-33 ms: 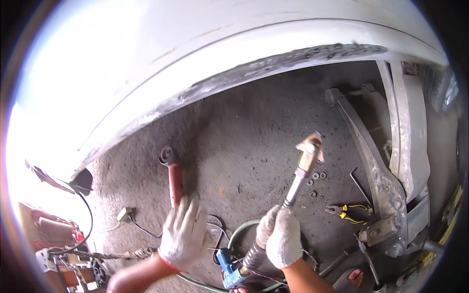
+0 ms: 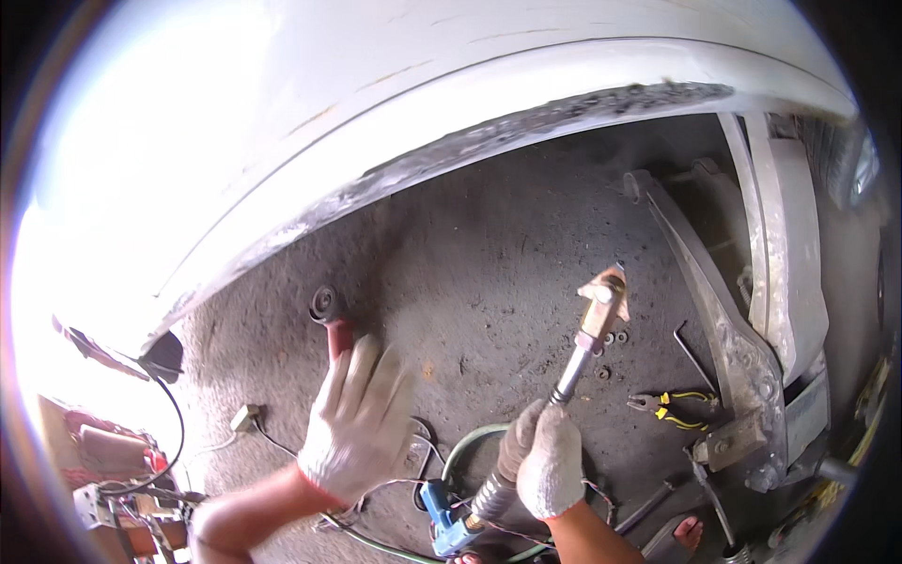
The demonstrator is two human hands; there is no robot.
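My right hand (image 2: 551, 467), in a white knit glove, is closed around a dent puller (image 2: 574, 371) with a bright metal shaft. A copper-coloured, angular tip (image 2: 604, 293) points away from me, towards the car. Behind my fist a ribbed section runs down to a blue pistol-shaped body (image 2: 447, 520). My left hand (image 2: 355, 428), gloved too, is open with its fingers stretched out. It hovers over a red angle grinder (image 2: 339, 339) on the floor and hides most of its body; whether it touches the grinder I cannot tell.
A white car's lower side (image 2: 526, 85) with a rough dark strip spans the top. Yellow-handled pliers (image 2: 672, 409), a hex key (image 2: 693, 357), several small nuts (image 2: 602, 373) and a metal jack arm (image 2: 705, 282) are at right. A green hose (image 2: 470, 439) and cables lie near my feet.
My left hand has moved slightly up over the grinder, covering more of its red body. The dent puller's tip has shifted a little right and nearer to me.
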